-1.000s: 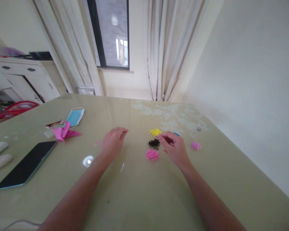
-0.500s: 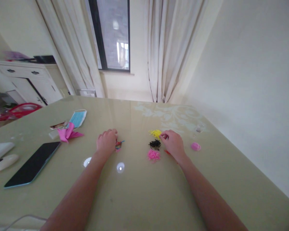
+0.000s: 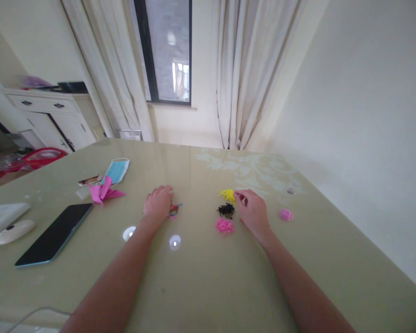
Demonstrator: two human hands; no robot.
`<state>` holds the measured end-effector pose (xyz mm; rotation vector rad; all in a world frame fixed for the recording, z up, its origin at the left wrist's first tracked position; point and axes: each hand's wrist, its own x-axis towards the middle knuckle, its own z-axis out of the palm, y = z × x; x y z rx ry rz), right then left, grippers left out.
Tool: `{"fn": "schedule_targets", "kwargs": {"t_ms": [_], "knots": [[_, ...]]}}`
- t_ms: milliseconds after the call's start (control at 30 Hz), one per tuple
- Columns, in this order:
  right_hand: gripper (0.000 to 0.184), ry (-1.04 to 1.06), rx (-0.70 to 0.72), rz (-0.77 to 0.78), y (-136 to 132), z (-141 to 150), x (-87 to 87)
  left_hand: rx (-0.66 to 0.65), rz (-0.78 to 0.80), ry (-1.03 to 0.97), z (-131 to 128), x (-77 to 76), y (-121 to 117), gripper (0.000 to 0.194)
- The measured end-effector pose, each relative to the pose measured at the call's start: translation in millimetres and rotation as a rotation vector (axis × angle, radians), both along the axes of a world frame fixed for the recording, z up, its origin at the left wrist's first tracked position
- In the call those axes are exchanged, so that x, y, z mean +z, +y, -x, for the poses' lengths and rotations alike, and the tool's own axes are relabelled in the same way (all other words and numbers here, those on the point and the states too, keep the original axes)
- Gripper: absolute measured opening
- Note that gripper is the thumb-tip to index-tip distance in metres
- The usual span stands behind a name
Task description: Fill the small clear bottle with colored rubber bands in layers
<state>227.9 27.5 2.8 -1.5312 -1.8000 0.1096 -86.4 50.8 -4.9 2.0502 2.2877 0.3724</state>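
Observation:
My left hand rests on the table with fingers curled down beside a small pile of mixed-colour strands that look like little rubber bands. Its fingertips are partly hidden, so what they grip cannot be made out. On the other side, my right hand has thumb and forefinger pinched together at the right edge of a yellow pile. Anything in that pinch is too small to see. A black pile and a pink pile lie just left of this hand. Red bits show partly beneath it.
A pink round object and a small clear item lie to the right. At left are a phone, a pink folded paper shape, a blue face mask and a white rounded device. A wall borders the table's right side.
The whole scene has shifted slightly right as my view turned a little left. Both hands stay at nearly the same places by their piles, and the right pinch remains beside the yellow pile.

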Motion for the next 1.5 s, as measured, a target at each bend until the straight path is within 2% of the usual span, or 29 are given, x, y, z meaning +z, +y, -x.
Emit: {"fn": "schedule_targets", "kwargs": {"t_ms": [167, 267, 467, 800, 933, 1033, 1100, 1200, 1333, 1400, 1500], "knots": [[0.029, 0.012, 0.02, -0.026, -13.6, -0.2, 4.5, 0.029, -0.006, -0.031, 4.6, -9.7, 7.7, 0.03], [0.029, 0.016, 0.038, -0.046, -18.6, 0.8, 6.7, 0.04, -0.014, -0.057, 10.1, -10.3, 9.3, 0.027], [0.026, 0.013, 0.064, -0.071, -21.5, 3.2, 6.3, 0.127, -0.125, -0.09, 31.0, -6.8, 11.6, 0.039], [0.02, 0.02, 0.094, -0.077, -24.7, 10.6, 6.0, -0.028, -0.137, -0.101, 33.0, -24.8, 23.3, 0.029], [0.02, 0.042, 0.083, -0.087, -24.9, 9.7, 8.6, -0.061, -0.161, -0.101, 32.5, -22.5, 23.3, 0.029], [0.021, 0.083, 0.091, -0.092, -24.6, 9.2, 10.3, -0.076, -0.222, -0.128, 26.8, -14.7, 21.4, 0.03], [0.022, 0.136, 0.134, -0.084, -25.3, 10.7, 11.3, -0.134, -0.327, -0.255, 15.9, -7.0, 15.4, 0.028], [0.021, 0.227, 0.24, -0.054, -29.5, 16.8, 12.5, -0.323, -0.445, -0.605, -13.3, 4.3, -4.5, 0.023], [0.016, 0.311, 0.392, 0.034, -39.2, 28.3, 13.9, -0.571, -0.294, -0.942, -58.2, 11.5, -39.1, 0.019], [0.018, 0.33, 0.431, 0.059, -42.9, 32.2, 14.1, -0.613, -0.205, -1.06, -72.0, 11.7, -50.8, 0.018], [0.016, 0.34, 0.439, 0.041, -44.9, 33.9, 13.5, -0.61, -0.138, -1.149, -78.7, 10.3, -57.2, 0.018]]}}
